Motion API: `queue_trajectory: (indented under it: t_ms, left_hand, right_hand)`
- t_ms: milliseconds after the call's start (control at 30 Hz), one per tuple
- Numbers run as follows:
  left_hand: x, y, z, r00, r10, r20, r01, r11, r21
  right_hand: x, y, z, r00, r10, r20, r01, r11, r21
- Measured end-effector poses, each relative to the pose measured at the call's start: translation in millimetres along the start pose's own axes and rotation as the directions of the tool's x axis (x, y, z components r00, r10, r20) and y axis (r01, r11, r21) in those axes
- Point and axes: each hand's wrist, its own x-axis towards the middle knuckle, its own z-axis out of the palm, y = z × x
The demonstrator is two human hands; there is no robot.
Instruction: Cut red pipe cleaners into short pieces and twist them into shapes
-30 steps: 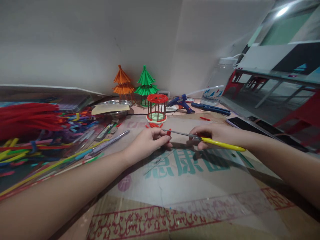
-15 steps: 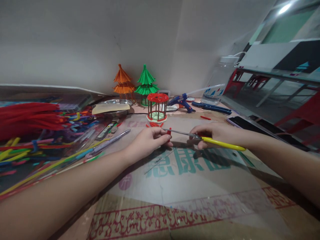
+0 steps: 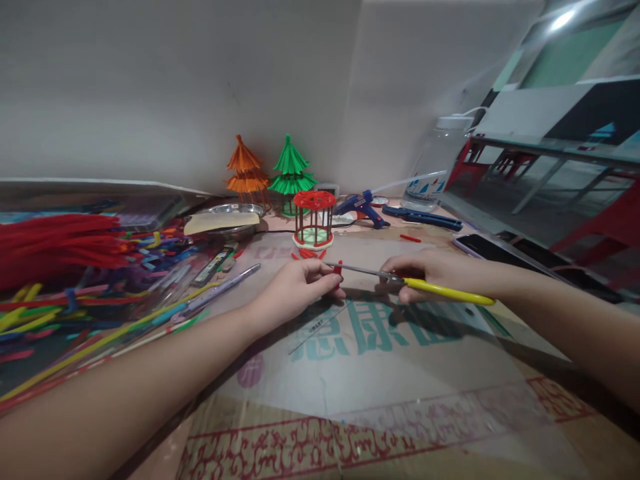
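Note:
My left hand pinches a short red piece of pipe cleaner between thumb and fingers. My right hand grips yellow-handled scissors, whose long blades reach left across the red piece at my left fingertips. Just beyond the left hand stands a small round pavilion frame, with a red top ring, brown posts and a pale base edged in red. A few cut red pieces lie in front of its base.
Behind stand an orange tiered roof model and a green one. A blue glue gun, dark blue pliers-like tool, water jug and phone lie to the right. Colourful pipe cleaners crowd the left, beside a metal dish.
The view has tilted up slightly, so everything sits a little lower. Both hands keep nearly the same pose, with the scissors still across the red piece.

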Motion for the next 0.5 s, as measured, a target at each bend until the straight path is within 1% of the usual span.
queue_trajectory:
  t_ms: [167,500]
  left_hand:
    - [0.2,-0.3,0.7,1.0,-0.007,-0.001,0.007,1.0,-0.027]
    - [-0.6,1.7,0.4,1.0,-0.015,-0.01,0.015,1.0,-0.022]
  right_hand:
    - [-3.4,5.5,-2.8,0.999,-0.04,0.008,0.04,0.999,0.007]
    - [-1.6,8.7,0.8,1.0,0.001,-0.006,-0.001,0.998,0.055]
